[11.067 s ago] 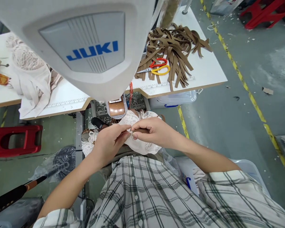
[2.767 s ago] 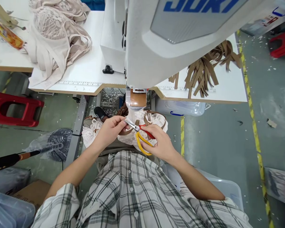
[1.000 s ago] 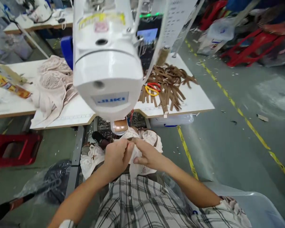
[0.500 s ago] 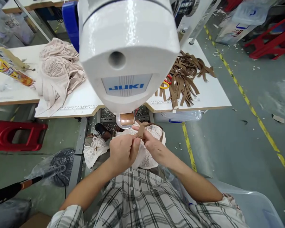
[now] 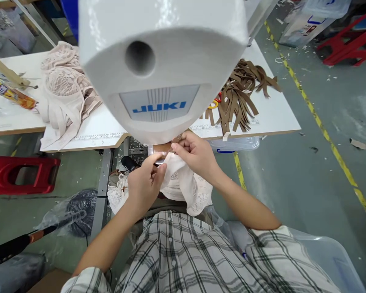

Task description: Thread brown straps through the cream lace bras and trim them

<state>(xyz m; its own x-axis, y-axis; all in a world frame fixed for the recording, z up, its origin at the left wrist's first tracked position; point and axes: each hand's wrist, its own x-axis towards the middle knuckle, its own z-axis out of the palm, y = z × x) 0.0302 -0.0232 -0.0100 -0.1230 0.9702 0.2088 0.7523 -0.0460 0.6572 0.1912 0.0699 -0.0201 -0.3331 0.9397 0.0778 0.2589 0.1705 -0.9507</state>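
Note:
A white lace bra (image 5: 177,181) hangs over my lap just below the head of a white sewing machine (image 5: 161,53). My left hand (image 5: 146,181) pinches the bra's fabric edge beside the machine's small arm. On the other side, my right hand (image 5: 197,156) is closed with thumb and finger on the same fabric, close under the machine head. A bit of brown strap shows by the right fingertips; its full length is hidden. The needle area cannot be seen behind the machine head.
Beige lace bras (image 5: 64,89) are heaped on the table's left. Brown strap pieces (image 5: 239,97) lie on the right with yellow-and-red-handled scissors (image 5: 214,104). A red stool (image 5: 49,175) stands at left, and a clear plastic bin (image 5: 332,252) at lower right.
Both hands have moved up to the machine; the right went up and under its head. The brown strap held between them is now mostly hidden, and white fabric is drawn up between the hands.

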